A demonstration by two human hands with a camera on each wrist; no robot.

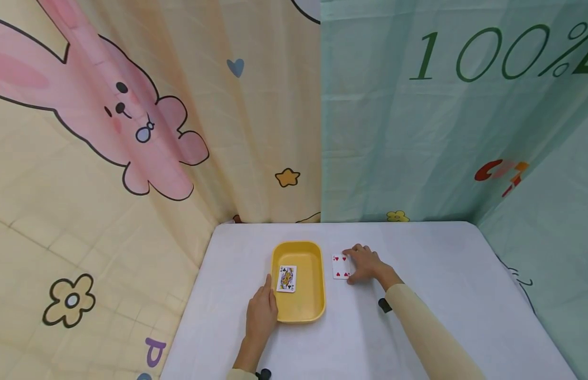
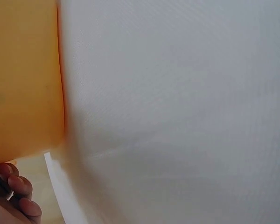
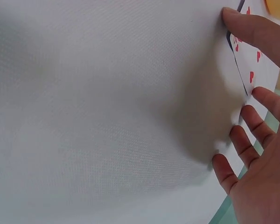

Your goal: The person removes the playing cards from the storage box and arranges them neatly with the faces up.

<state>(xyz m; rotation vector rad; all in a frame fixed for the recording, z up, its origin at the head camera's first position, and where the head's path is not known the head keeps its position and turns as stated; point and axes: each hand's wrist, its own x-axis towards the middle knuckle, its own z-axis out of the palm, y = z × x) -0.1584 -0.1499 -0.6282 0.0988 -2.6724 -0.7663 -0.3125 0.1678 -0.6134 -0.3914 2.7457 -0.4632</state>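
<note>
A shallow yellow tray point(image 1: 301, 311) stands on the white table, and a black-suited court card point(image 1: 286, 278) lies face up in it, toward the left side. My left hand point(image 1: 263, 311) holds the tray's left rim near its front corner. In the left wrist view, curled fingers point(image 2: 19, 186) show close to the tray's wall. Right of the tray is a playing card with red hearts point(image 1: 340, 267), face up. My right hand point(image 1: 365, 264) grips it by its right side, thumb at the near corner and fingertips at the far one. The other fingers are spread, tips low over the table.
The white tabletop point(image 1: 417, 248) reaches back to hanging curtains, cream point(image 1: 261, 132) on the left and green point(image 1: 370, 132) on the right. A small black device point(image 1: 385, 305) sits at the right wrist and another point(image 1: 264, 374) at the left wrist.
</note>
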